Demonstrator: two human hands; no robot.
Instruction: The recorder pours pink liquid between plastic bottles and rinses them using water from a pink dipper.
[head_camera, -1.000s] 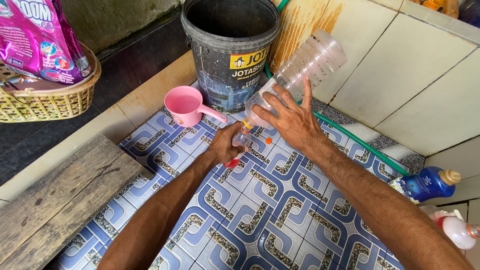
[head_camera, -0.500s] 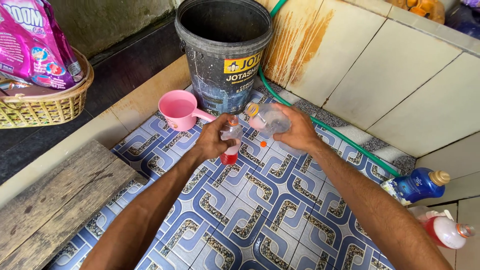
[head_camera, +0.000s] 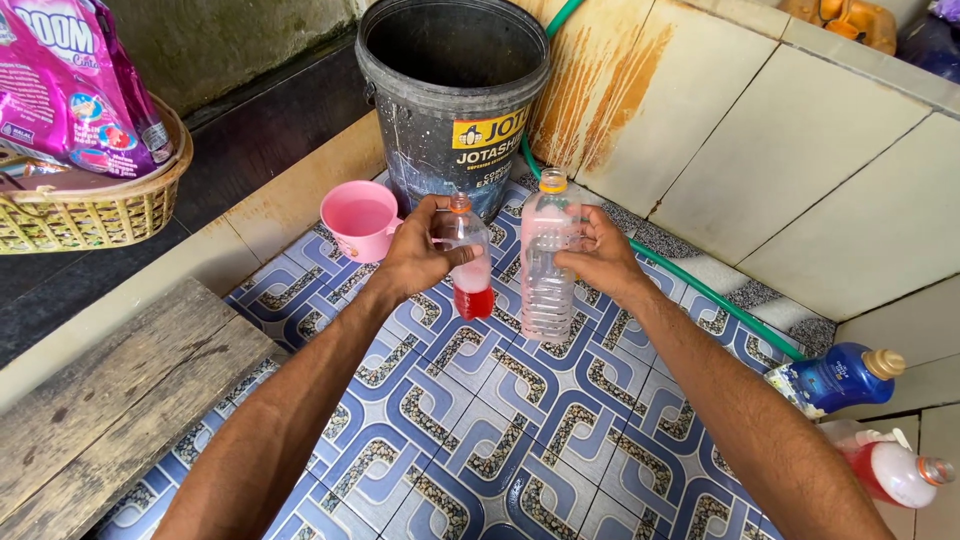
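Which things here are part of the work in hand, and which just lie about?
In hand: small bottle of red liquid in left hand; large clear bottle in right hand.

Lying about: pink scoop, bucket, green hose, blue bottle, basket.

This is a household wash area, the tiled corner of a home where laundry and cleaning get done. The floor (head_camera: 520, 440) is laid in blue-and-white patterned tiles and is closed in by a low wall (head_camera: 800, 170) of large pale tiles streaked with rust stains, along whose foot a green hose (head_camera: 700, 285) runs. A big dark plastic bucket (head_camera: 455, 100) stands in the corner with a pink water dipper (head_camera: 360, 218) beside it, a woven basket (head_camera: 95, 205) holds a pink bag of washing powder (head_camera: 70, 85), and a blue bottle (head_camera: 835, 378) and a red-and-white bottle (head_camera: 890, 468) of cleaning liquid lie at the wall.
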